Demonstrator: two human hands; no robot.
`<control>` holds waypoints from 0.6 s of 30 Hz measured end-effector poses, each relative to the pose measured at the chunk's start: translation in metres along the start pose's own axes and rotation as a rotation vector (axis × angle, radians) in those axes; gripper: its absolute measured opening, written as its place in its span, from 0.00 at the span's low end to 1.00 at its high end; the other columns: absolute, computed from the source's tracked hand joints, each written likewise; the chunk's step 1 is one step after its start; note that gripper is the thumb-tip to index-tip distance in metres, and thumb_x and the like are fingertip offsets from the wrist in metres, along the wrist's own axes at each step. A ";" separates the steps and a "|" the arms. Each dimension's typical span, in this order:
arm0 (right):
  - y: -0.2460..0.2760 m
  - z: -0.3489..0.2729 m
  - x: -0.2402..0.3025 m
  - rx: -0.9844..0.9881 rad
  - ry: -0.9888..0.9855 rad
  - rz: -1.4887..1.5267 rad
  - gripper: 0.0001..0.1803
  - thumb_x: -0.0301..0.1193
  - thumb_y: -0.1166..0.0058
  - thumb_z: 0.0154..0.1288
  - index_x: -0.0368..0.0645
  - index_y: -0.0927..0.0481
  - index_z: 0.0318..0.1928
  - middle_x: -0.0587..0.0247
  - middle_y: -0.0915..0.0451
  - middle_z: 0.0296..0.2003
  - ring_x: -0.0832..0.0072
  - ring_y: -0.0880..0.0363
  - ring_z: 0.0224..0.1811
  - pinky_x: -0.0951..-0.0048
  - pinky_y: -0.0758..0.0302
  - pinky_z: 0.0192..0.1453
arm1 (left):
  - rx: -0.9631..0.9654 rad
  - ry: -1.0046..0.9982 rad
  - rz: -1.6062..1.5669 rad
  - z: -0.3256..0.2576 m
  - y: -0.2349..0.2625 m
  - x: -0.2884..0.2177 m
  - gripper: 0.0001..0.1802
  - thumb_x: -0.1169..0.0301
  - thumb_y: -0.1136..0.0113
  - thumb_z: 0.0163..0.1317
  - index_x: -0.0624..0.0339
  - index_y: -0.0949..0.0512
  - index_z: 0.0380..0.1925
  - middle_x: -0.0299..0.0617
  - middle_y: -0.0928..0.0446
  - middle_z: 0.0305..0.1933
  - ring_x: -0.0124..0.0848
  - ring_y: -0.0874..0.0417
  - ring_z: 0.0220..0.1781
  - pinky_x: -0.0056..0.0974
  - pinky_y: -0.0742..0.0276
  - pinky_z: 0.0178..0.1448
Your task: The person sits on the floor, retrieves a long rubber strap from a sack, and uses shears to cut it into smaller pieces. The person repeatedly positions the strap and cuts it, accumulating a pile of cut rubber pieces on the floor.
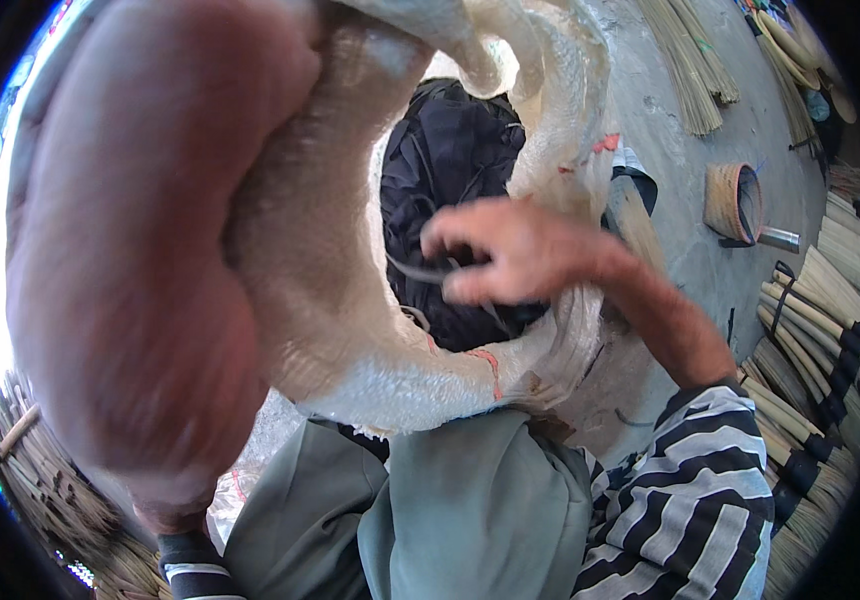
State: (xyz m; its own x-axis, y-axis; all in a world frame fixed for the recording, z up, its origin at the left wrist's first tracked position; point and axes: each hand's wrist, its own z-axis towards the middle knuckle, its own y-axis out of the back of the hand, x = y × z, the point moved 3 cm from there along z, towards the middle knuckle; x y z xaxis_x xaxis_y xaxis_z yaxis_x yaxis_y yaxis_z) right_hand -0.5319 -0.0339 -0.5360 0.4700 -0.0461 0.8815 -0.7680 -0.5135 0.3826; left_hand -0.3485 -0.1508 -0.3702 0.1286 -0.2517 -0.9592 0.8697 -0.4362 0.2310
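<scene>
A wide-mouthed white woven sack (310, 230) stands in front of my knees, with black fabric (450, 150) bunched inside it. Over the mouth of the sack reaches my right hand (520, 250), fingers bent and the thumb apart from them, slightly blurred. A thin grey strip (415, 272) curves across the black fabric beside its fingertips; nothing shows in its grasp. Very close and smeared by motion, my left hand (150, 250) fills the left side and covers part of the sack. Its fingers cannot be made out.
Bundles of pale sticks (810, 340) line the right side, and another bundle (690, 70) lies on the grey floor (650, 180) at the back. A woven basket (730, 203) lies near a metal cylinder (778, 239). More sticks (60, 500) stand at lower left.
</scene>
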 end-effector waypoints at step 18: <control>-0.085 -0.037 0.002 -0.091 -0.376 -0.383 0.61 0.44 0.21 0.48 0.60 0.44 0.81 0.31 0.45 0.73 0.36 0.25 0.57 0.33 0.30 0.62 | 0.211 0.070 -0.142 0.003 0.010 0.010 0.25 0.54 0.47 0.72 0.67 0.20 0.53 0.49 0.17 0.44 0.32 0.12 0.46 0.33 0.12 0.50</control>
State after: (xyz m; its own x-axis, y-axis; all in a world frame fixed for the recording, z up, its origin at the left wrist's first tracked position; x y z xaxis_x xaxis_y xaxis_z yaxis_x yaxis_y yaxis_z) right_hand -0.4814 0.0416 -0.5567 0.8338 -0.1826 0.5210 -0.5384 -0.4779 0.6941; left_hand -0.3399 -0.1607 -0.3771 0.0513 -0.1176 -0.9917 0.7636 -0.6354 0.1149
